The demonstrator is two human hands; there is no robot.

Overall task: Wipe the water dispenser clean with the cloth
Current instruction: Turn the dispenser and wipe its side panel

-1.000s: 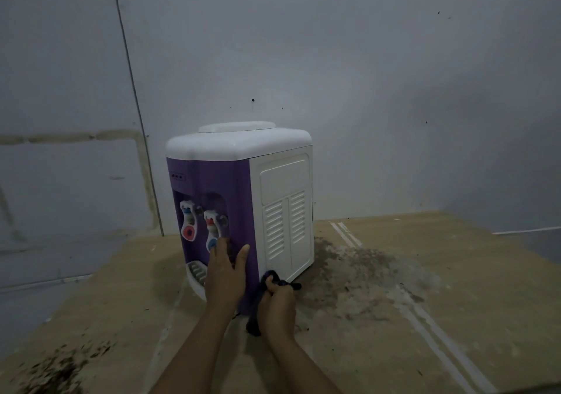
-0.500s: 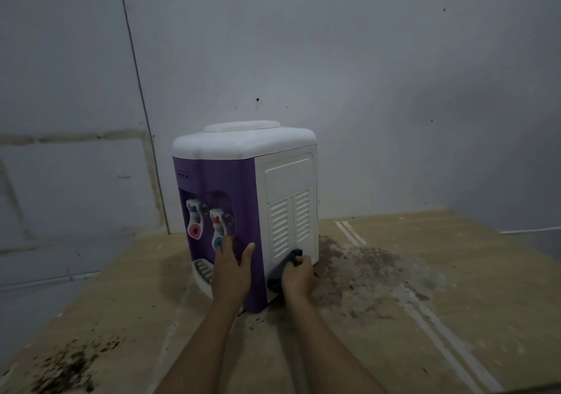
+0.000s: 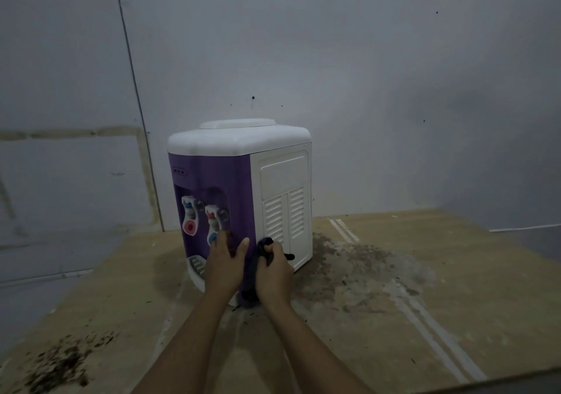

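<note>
A small water dispenser (image 3: 239,181) with a purple front, white top and white vented side stands on a wooden surface near the wall. Two taps show on its front, one with a red cap (image 3: 190,226) and one with a blue cap, partly hidden by my fingers. My left hand (image 3: 224,264) lies flat against the lower purple front, fingers straight. My right hand (image 3: 274,275) grips a dark cloth (image 3: 252,272) against the lower front corner of the dispenser, where purple meets white. Part of the cloth hangs down below my fist.
The wooden board (image 3: 379,317) under the dispenser has a dark dirty patch (image 3: 349,260) to the right of it and a scatter of dark debris (image 3: 57,363) at the front left. A grey wall rises right behind. The board's left edge drops to a lower grey floor.
My right hand with the cloth went from the lower front corner onto the white vented side and has come back to the corner. My left hand stays pressed on the purple front.
</note>
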